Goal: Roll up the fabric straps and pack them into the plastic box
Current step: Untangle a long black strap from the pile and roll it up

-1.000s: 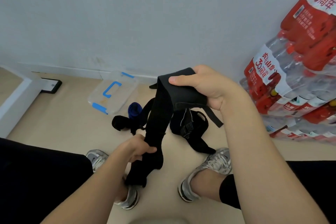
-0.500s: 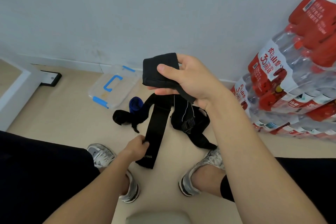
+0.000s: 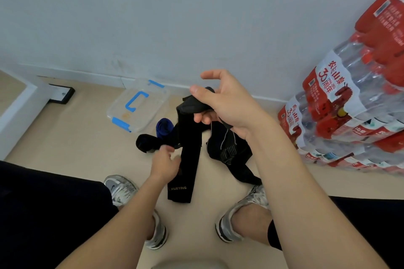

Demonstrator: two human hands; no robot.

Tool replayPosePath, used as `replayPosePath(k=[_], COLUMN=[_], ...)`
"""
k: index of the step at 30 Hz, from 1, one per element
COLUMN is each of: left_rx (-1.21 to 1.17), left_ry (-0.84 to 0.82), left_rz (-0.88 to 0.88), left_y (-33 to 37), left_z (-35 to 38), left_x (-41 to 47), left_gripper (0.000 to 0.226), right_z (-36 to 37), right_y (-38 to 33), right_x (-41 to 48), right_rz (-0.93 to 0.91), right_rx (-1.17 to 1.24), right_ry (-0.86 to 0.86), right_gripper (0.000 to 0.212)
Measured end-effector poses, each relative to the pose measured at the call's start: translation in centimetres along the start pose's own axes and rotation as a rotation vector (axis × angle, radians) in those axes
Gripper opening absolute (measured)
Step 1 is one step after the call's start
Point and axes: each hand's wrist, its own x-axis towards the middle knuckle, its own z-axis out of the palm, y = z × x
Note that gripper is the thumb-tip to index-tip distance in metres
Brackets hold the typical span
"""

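Note:
A long black fabric strap [image 3: 189, 159] hangs from my right hand [image 3: 227, 105] down to the floor, its lower end printed with pale lettering. My right hand pinches the strap's top end between thumb and lower fingers, the index finger raised. My left hand [image 3: 164, 165] sits at the strap's left edge about halfway down, fingers loose and only touching it. The clear plastic box [image 3: 119, 109], with blue handle and latches and its lid on, lies on the floor near the wall. In front of it lie a rolled blue strap [image 3: 164, 127] and a rolled black strap [image 3: 144, 143].
A heap of loose black straps [image 3: 228, 147] lies on the floor under my right wrist. Shrink-wrapped packs of water bottles [image 3: 349, 116] are stacked against the wall at right. A white frame [image 3: 17, 105] and a black block [image 3: 62, 95] stand at left. My two shoes flank the strap's end.
My right hand has lowered and its grip on the strap's top has loosened to a pinch. My left hand has let go of the lower end and slid up along the strap.

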Motion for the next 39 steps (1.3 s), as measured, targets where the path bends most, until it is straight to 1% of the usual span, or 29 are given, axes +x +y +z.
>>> replayPosePath(k=[2,3,4,5,6,8,9,11,13,14,15,17,19,21,22,24,26,28,30,31,33,34,35,37,39], left_rx=[-0.24,-0.343,-0.425,-0.498,-0.55,-0.542,-0.515,-0.493,-0.401,-0.339,-0.286,-0.193,-0.093,-0.07,-0.084,-0.082,-0.032,0.0,-0.019,-0.04,-0.128,-0.195,-0.263,-0.365,-0.434], left_ry=[0.16,0.229,0.287,0.309,0.292,0.176,0.108,-0.009,-0.05,-0.061,-0.078,-0.105,-0.134,-0.207,-0.247,-0.288,-0.26,-0.221,-0.236,-0.257,-0.306,-0.331,-0.347,-0.336,-0.334], left_rz=[0.035,0.044,0.08,0.143,0.235,0.463,0.563,0.709,0.804,0.822,0.821,0.796,0.759,0.719,0.703,0.694,0.692,0.678,0.654,0.647,0.63,0.615,0.598,0.564,0.525], left_y=[4.2,6.4,8.5,10.4,12.0,14.8,16.1,18.1,19.4,19.9,20.4,21.3,21.9,22.6,23.0,24.1,25.4,26.7,27.8,28.1,28.3,28.3,28.2,28.3,28.5], left_z=[-2.5,-3.9,-5.6,-7.3,-8.8,-11.4,-12.4,-13.6,-14.4,-14.9,-15.5,-16.9,-18.5,-20.1,-20.8,-22.1,-23.1,-23.9,-24.4,-24.6,-24.7,-24.6,-24.5,-24.3,-24.0], left_x=[0.3,0.1,-0.2,-0.8,-1.5,-2.8,-3.6,-4.6,-4.9,-5.0,-5.0,-5.0,-4.8,-4.8,-4.9,-4.9,-4.6,-4.1,-3.6,-3.4,-2.8,-2.6,-2.3,-1.6,-0.9], left_gripper=[0.01,0.006,0.009,0.016,0.025,0.038,0.038,0.028,0.022,0.022,0.021,0.016,0.01,0.01,0.011,0.011,0.007,0.008,0.006,0.006,0.006,0.006,0.008,0.019,0.034], right_z=[-0.1,-0.3,-0.5,-0.6,-0.8,-0.7,-0.6,-0.4,-0.3,-0.4,-0.5,-0.7,-1.0,-1.2,-1.3,-1.7,-1.8,-2.0,-2.2,-2.4,-2.7,-2.7,-2.7,-2.4,-2.3], right_y=[0.3,0.4,0.5,0.5,0.4,0.1,-0.1,-0.8,-2.0,-2.5,-3.2,-4.6,-6.1,-7.8,-8.8,-10.7,-12.4,-13.6,-14.4,-14.6,-14.6,-14.4,-14.1,-13.6,-13.8], right_x=[0.4,0.6,0.7,0.8,0.9,1.1,1.3,1.7,2.2,2.5,2.6,2.8,2.7,2.7,2.8,2.9,3.0,3.3,3.6,3.9,4.1,4.3,4.5,5.2,6.1], right_rz=[-0.009,-0.018,-0.034,-0.056,-0.083,-0.147,-0.184,-0.262,-0.319,-0.328,-0.317,-0.239,-0.157,-0.139,-0.164,-0.286,-0.381,-0.393,-0.407,-0.449,-0.565,-0.608,-0.636,-0.657,-0.659], right_rx=[0.033,0.034,0.027,0.014,0.002,0.011,0.025,0.024,-0.039,-0.086,-0.144,-0.294,-0.486,-0.661,-0.748,-0.958,-1.092,-1.108,-1.073,-1.045,-0.949,-0.881,-0.824,-0.777,-0.742], right_ry=[0.01,0.001,-0.011,-0.016,-0.009,0.041,0.074,0.126,0.154,0.157,0.149,0.117,0.083,0.068,0.079,0.113,0.099,0.046,0.014,0.026,0.084,0.106,0.121,0.152,0.181], right_gripper=[0.032,0.03,0.028,0.028,0.028,0.027,0.025,0.021,0.016,0.013,0.009,0.004,0.009,0.013,0.015,0.018,0.022,0.021,0.019,0.016,0.005,0.005,0.01,0.016,0.017])
